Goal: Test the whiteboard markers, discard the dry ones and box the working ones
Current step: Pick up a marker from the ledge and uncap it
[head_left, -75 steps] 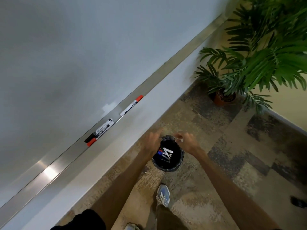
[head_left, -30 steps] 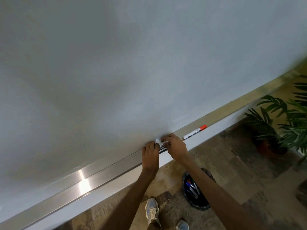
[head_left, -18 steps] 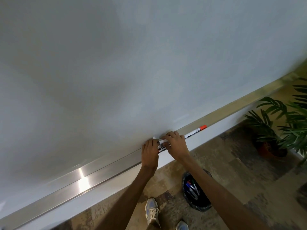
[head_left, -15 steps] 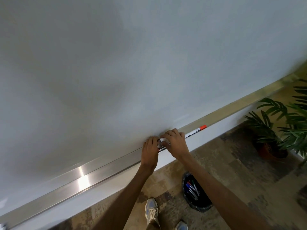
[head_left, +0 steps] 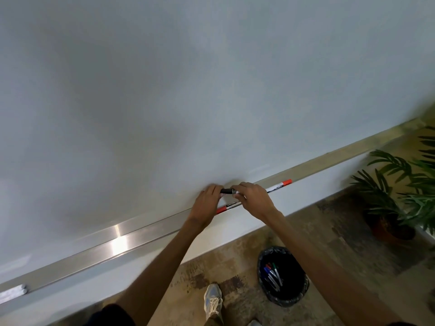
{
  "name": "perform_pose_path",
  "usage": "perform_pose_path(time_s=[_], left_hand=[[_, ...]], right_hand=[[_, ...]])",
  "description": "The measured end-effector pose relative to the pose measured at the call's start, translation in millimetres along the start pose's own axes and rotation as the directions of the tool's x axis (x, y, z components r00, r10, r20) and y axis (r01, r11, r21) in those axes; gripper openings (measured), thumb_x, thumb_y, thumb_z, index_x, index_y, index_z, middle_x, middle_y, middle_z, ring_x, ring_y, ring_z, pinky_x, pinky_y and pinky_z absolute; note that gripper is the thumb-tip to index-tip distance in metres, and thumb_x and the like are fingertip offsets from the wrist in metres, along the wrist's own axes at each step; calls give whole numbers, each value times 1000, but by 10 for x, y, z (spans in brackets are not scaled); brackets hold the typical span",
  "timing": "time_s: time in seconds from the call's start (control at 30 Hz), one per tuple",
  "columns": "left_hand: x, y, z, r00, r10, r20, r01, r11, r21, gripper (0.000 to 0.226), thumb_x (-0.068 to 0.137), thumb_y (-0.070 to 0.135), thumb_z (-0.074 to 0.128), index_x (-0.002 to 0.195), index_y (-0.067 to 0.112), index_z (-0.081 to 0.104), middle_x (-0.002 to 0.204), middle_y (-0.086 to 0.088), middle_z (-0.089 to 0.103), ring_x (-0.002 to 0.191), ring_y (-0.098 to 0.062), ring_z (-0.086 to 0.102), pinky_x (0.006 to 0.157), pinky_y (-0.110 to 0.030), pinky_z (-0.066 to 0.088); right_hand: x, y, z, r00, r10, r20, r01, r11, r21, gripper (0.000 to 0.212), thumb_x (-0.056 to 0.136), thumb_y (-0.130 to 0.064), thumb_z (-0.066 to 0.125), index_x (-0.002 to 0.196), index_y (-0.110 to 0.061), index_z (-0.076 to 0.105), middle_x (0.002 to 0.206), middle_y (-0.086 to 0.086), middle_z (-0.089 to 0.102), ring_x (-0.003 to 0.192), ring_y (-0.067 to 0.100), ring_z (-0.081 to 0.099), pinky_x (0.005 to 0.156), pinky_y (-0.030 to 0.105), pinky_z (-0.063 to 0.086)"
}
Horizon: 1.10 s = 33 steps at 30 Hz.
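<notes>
— Where is the black marker (head_left: 227,191) held?
— Above the tray (head_left: 141,234), pinched between left hand (head_left: 207,204) and right hand (head_left: 255,198), close together.
— Can labels be read?
— Print on the red marker (head_left: 227,206) below is blurred.

A leafy potted palm (head_left: 419,208) stands at the right on mottled brown-and-grey carpet tiles (head_left: 341,231), where a pale laced sneaker (head_left: 213,300) shows near the bottom edge.

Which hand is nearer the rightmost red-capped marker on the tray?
Right. The right hand sits just left of the marker, at its white end; the left hand is further left, beyond the right.
</notes>
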<state>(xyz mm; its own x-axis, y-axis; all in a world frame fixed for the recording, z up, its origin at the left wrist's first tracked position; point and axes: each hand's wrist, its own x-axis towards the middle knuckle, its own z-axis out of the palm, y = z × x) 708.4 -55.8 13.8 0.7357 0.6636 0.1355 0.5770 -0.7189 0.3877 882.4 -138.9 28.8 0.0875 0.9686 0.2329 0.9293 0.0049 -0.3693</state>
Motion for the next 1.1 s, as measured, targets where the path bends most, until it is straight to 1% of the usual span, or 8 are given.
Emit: perform_pose_path(time_s=[0.17, 0.27, 0.47, 0.6, 0.73, 0.83, 1.0, 1.1], left_hand=[[-54, 150, -152, 992, 119, 35, -118, 993, -17, 27, 99, 11, 50, 126, 10, 52, 117, -7, 53, 102, -23, 54, 82, -31, 46], [-131, 196, -238, 991, 131, 31, -131, 991, -8, 30, 98, 12, 54, 128, 10, 53, 119, -7, 53, 104, -22, 53, 82, -31, 45], [-356, 160, -515, 989, 146, -3, -146, 988, 43, 34, 95, 17, 46, 127, 9, 56, 114, -10, 60, 99, -26, 58, 81, -30, 44], [-519, 143, -703, 991, 117, -71, -109, 989, 96, 34, 95, -1, 49, 126, 8, 57, 111, -9, 62, 96, -27, 60, 77, -23, 38], [-691, 110, -957, 986, 114, -124, -99, 988, 121, 27, 100, 7, 48, 125, 9, 58, 106, -8, 61, 90, -26, 59, 72, -26, 38], [-824, 75, -1144, 984, 80, -158, -57, 987, 148, 27, 103, 14, 44, 126, 9, 56, 106, -8, 61, 89, -26, 59, 71, -30, 42], [-1025, -91, -1471, 971, 17, -240, 29, 982, 184, 29, 105, 17, 39, 131, 16, 52, 112, -3, 59, 87, -23, 61, 70, -32, 49], [-1186, -198, -1762, 938, -28, -345, 88, 983, 158, 30, 106, 19, 37, 133, 17, 51, 115, -3, 61, 88, -22, 62, 73, -31, 51]], right_hand=[[-60, -88, -139, 1000, -20, 2, 20, 999, 32, 32, 100, -41, 52, 114, -16, 68, 102, 1, 68, 91, 19, 63, 67, 28, 42], [-84, -137, -182, 997, -77, -5, 77, 997, 0, 31, 102, -39, 50, 113, -15, 66, 103, 2, 68, 91, 21, 64, 67, 31, 48], [-131, -364, -252, 976, -211, -48, 205, 973, -102, 28, 100, -33, 51, 101, -10, 68, 88, 5, 72, 69, 28, 67, 57, 25, 34], [-101, -567, -323, 977, -211, -14, 208, 971, -119, 39, 101, -42, 45, 102, -8, 66, 83, 10, 73, 67, 34, 67, 58, 27, 35], [-40, -766, -387, 983, -182, 29, 184, 975, -123, 47, 100, -52, 43, 105, -11, 65, 78, 10, 71, 71, 34, 66, 59, 30, 36], [26, -976, -439, 979, -205, -9, 202, 972, -118, 50, 100, -54, 43, 100, -11, 66, 71, 9, 69, 66, 33, 65, 56, 31, 39], [178, -1377, -529, 969, -240, -54, 232, 964, -127, 51, 98, -59, 43, 99, -15, 67, 73, 4, 70, 65, 26, 65, 55, 28, 33], [257, -1638, -613, 969, -218, -116, 211, 975, -71, 60, 96, -66, 33, 99, -16, 67, 73, 1, 69, 65, 23, 64, 54, 27, 30]])
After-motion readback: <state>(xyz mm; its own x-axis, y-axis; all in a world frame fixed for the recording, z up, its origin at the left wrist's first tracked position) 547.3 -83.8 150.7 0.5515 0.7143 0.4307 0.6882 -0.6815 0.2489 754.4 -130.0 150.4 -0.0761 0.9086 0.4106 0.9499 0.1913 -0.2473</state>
